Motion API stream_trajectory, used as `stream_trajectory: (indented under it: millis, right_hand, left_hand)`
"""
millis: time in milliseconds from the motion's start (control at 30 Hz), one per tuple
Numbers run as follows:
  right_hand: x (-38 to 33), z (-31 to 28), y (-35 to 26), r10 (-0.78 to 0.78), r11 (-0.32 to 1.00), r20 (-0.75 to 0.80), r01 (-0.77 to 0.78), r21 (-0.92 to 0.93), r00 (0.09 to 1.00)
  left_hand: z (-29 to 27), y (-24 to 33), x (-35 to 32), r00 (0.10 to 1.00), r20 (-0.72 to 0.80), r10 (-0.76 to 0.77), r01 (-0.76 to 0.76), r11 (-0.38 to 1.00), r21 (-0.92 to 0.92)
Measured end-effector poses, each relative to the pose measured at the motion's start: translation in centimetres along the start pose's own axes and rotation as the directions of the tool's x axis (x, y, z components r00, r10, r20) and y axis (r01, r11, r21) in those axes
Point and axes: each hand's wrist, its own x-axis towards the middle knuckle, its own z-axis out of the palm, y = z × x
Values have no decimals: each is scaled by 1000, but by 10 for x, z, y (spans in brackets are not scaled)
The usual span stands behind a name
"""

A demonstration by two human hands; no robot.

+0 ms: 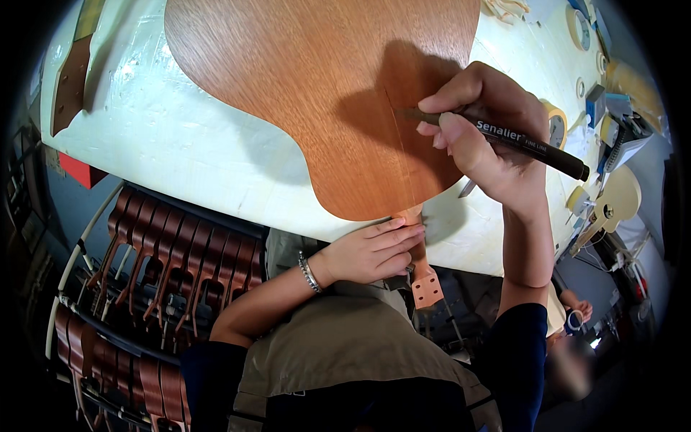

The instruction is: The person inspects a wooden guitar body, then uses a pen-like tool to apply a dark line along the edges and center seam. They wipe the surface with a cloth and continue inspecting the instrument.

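A brown wooden ukulele point(252, 65) lies back up on the pale worktable, its neck pointing toward me. The neck ends in a headstock point(427, 289) with four small holes, past the table's near edge. My left hand point(374, 250) is laid over the neck close to the body, fingers together and bent across it. In my right hand point(497, 129) is a black fine-line marker pen point(543, 150), pinched between thumb and fingers. Its tip meets or nearly meets the wood, beside a thin dark line running lengthwise; contact is hard to tell.
Racks of several dark red-brown ukulele bodies point(180, 245) stand at the left. Tape rolls point(578, 29) and small tools line the table's point(237, 155) right side. An unfinished pale ukulele point(617, 198) is farther right. Another person's hand point(578, 308) shows at the lower right.
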Motion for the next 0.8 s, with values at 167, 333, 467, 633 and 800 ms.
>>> stream_trajectory:
  millis: [167,333,467,633,800]
  right_hand:
    - [-1,0,1,-14,1000,4,14,-20,1000]
    - [-1,-4,-2,21,997,57,-17,-72,998]
    - [-1,-3,-7,87,995,65,-84,-57,994]
    - [-2,0,2,-11,1000,9,11,-8,1000]
    - [-3,0,1,-2,1000,14,2,2,1000]
  left_hand:
    - [1,0,-1,1000,2,-2,2,1000,-5]
    - [0,0,0,1000,3,-1,1,1000,-3]
    - [0,0,0,1000,4,0,0,1000,-1]
    - [0,0,-1,1000,6,1,-1,1000,1]
    - [0,0,0,1000,7,0,0,1000,7]
